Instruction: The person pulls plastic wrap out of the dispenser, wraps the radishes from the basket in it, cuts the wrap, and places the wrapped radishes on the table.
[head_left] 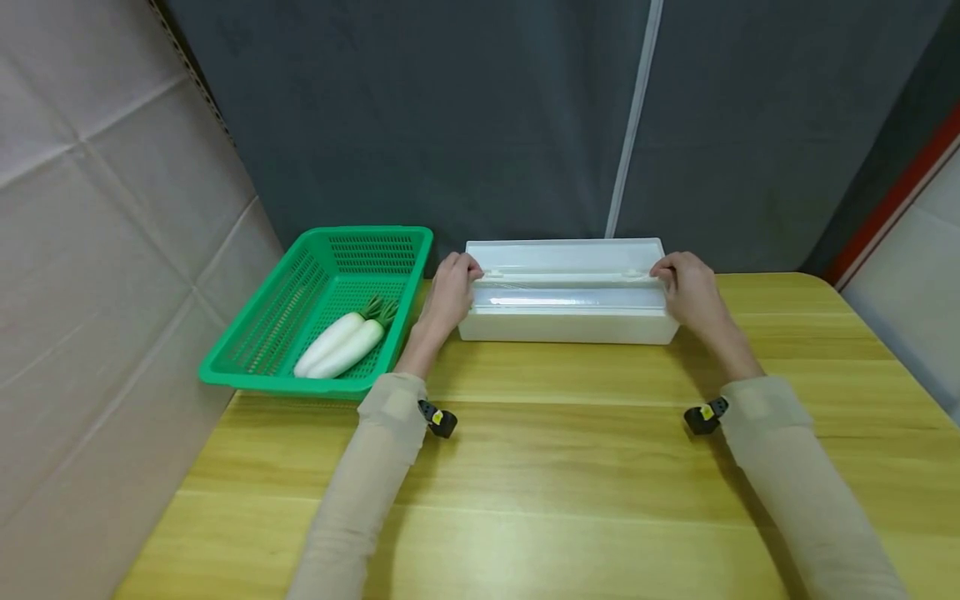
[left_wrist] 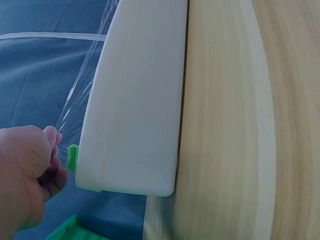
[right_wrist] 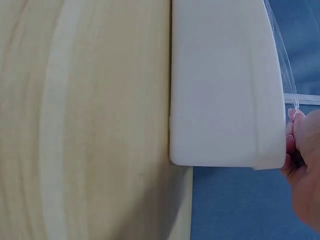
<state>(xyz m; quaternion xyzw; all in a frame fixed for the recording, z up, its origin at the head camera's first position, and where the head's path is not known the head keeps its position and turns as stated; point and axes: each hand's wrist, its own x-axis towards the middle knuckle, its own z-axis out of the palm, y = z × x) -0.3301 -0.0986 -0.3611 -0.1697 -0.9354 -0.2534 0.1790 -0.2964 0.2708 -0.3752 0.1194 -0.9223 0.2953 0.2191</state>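
A long white cling film dispenser (head_left: 567, 328) stands at the table's back edge with its lid (head_left: 566, 252) raised. Clear cling film (head_left: 567, 297) stretches across its top. At the film's left corner, my left hand (head_left: 450, 292) pinches the sheet between thumb and fingertips. My right hand (head_left: 692, 293) pinches the opposite corner. Both wrist views show the film gathered into creases at the fingertips, just above the box. A small green piece (left_wrist: 72, 158) shows beside the box near the left fingers.
Left of the dispenser sits a green plastic basket (head_left: 225, 367) holding two white radishes (head_left: 341, 342) with trimmed green tops. A dark curtain (head_left: 450, 125) hangs behind the wooden table (head_left: 555, 500). Pale sheeting (head_left: 112, 292) stands along the left side.
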